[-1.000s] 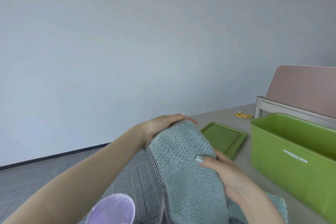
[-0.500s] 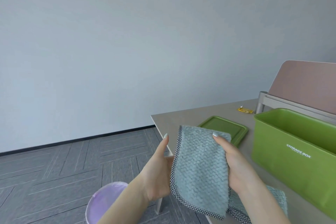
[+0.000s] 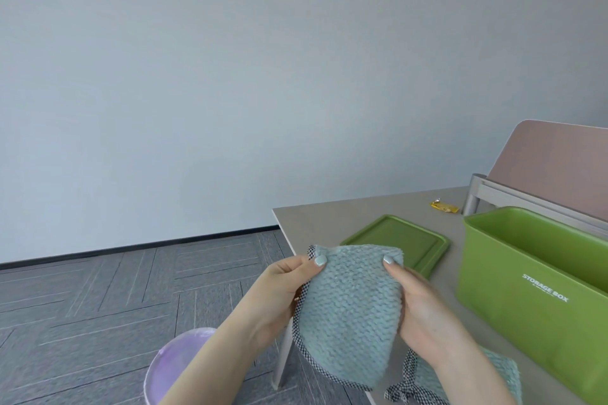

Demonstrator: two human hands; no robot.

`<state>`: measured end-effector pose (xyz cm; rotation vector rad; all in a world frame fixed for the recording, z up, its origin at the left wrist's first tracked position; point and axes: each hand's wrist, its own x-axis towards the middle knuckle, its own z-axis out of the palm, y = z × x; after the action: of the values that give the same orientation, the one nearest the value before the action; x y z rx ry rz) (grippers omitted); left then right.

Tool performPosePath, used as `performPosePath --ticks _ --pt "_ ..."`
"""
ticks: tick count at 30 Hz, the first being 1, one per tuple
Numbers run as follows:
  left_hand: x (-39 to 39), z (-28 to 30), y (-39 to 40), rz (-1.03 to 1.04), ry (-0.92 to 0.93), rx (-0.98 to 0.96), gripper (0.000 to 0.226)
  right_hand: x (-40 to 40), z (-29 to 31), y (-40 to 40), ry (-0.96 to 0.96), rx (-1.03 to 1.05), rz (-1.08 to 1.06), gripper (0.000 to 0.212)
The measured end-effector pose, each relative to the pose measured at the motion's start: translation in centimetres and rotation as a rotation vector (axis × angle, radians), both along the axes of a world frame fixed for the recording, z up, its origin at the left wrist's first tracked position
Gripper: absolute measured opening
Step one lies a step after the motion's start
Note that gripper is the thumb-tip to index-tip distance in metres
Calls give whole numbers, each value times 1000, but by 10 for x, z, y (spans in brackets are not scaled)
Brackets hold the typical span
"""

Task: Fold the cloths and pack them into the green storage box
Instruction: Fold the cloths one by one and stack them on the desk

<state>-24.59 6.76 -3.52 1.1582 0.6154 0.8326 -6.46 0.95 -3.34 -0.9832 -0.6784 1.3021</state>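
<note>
A teal waffle-textured cloth with checked trim (image 3: 348, 309) is held off the tabletop (image 3: 329, 217) at 9 o'clock from the open green plastic storage box (image 3: 526, 299), gripped by the left hand (image 3: 283, 293) and right hand (image 3: 424, 309). Corners should be matched before the fold is pressed flat.

Table (image 3: 332, 220) bears box (image 3: 526, 299), lid (image 3: 404, 240), wrapper (image 3: 444, 206), cloth (image 3: 441, 381).

Two cloths (image 3: 350, 309) (image 3: 487, 381), one green box (image 3: 539, 299), one green lid (image 3: 401, 240), one yellow wrapper (image 3: 444, 206), one purple stool (image 3: 174, 368), two hands (image 3: 279, 293) (image 3: 424, 309).
</note>
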Motion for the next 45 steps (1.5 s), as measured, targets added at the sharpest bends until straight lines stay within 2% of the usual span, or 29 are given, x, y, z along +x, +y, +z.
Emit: performPosePath --ticks 5,7,9,11,14,16,18,23,25,28,31,33,36,38,40,43,45 --pt "-2 2 1 -33 -71 -45 7 0 -4 3 -41 -2 5 39" --pt "-3 2 1 17 -76 -41 13 -3 -2 1 -122 24 62 39" --pt "-3 0 2 115 -15 44 24 -7 -2 -1 -242 47 104 34" --pt "-6 2 0 190 49 120 27 -9 -5 -1 -334 31 33 31" --pt "-8 3 -1 238 82 100 29 -9 -7 1 -337 6 -53 16" --pt "-9 3 0 224 92 58 30 -7 -5 1 -337 6 -74 15" --pt "-10 2 0 186 85 9 22 -6 -3 0 -361 11 -84 14" --pt "-16 2 -1 61 13 -26 20 -2 0 -5 -542 47 -6 9" --pt "-22 6 0 16 17 51 20 1 5 -10 -543 89 76 14" --pt "-30 12 4 36 147 282 16 5 12 -17 -604 147 119 29" --pt "-29 16 5 125 247 491 51 5 13 -15 -698 239 89 45" --pt "-25 15 4 149 265 551 62 3 12 -13 -759 310 37 57" --pt "-20 11 2 210 202 540 60 1 13 -13 -773 364 -58 61" --pt "-16 10 -1 264 141 502 50 -1 15 -16 -738 410 -111 54" --pt "-12 13 -6 245 120 465 41 -4 18 -17 -673 424 -146 47" --pt "-8 17 -7 174 126 409 42 -7 18 -16 -603 404 -144 51" --pt "-6 21 -7 148 46 289 42 -8 18 -17 -586 369 -126 48"
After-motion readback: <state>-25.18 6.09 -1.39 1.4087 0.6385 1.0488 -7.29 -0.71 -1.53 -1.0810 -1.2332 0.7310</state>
